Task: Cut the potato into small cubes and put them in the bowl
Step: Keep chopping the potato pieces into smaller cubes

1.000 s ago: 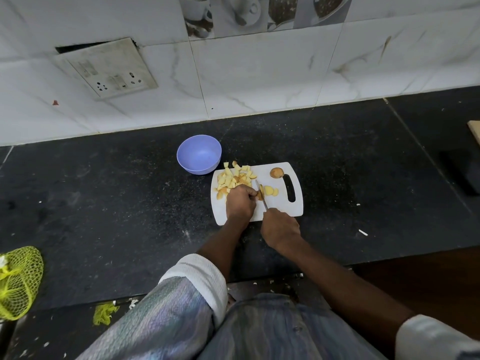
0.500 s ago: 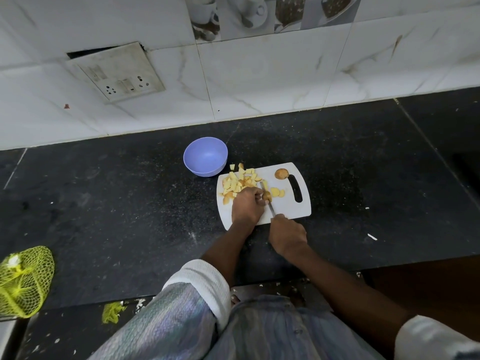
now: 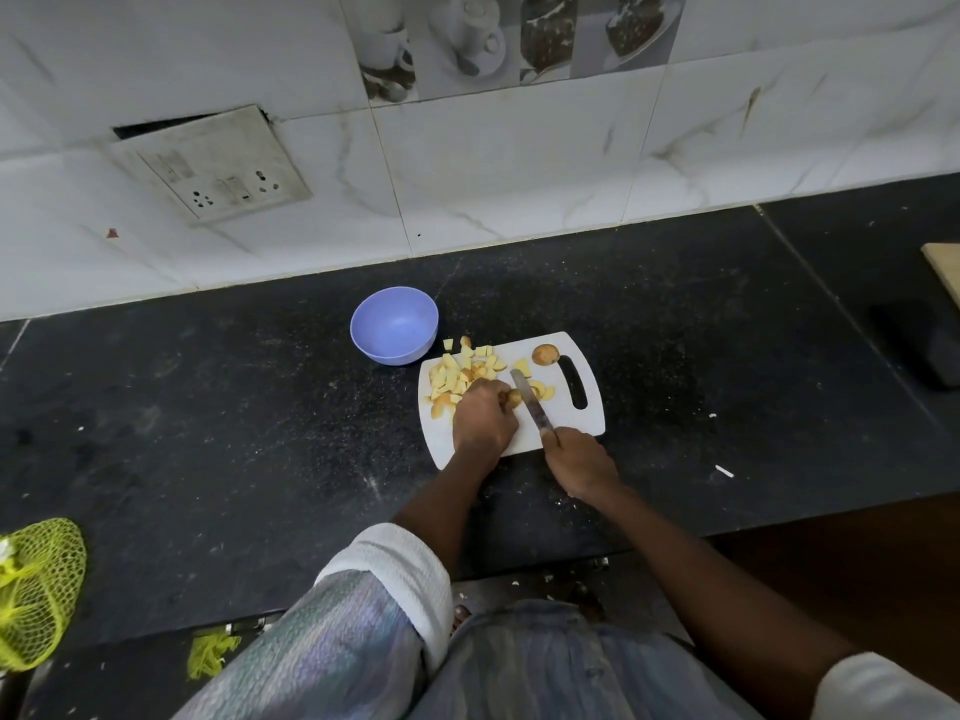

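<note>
A white cutting board lies on the black counter. On its left part sits a heap of yellow potato cubes. My left hand pinches a small potato piece against the board. My right hand grips the handle of a knife, whose blade points away from me just right of that piece. A few cut slices lie beyond the blade. A brown potato end rests near the board's handle slot. The purple bowl stands empty, just off the board's far left corner.
A tiled wall with a socket plate rises behind the counter. A yellow net bag sits at the near left edge. A dark block and a wooden board corner are at the far right. White scraps dot the counter.
The knife has lifted slightly and shifted right of the held piece. Another slice has come free onto the board. The camera view moved a little.
</note>
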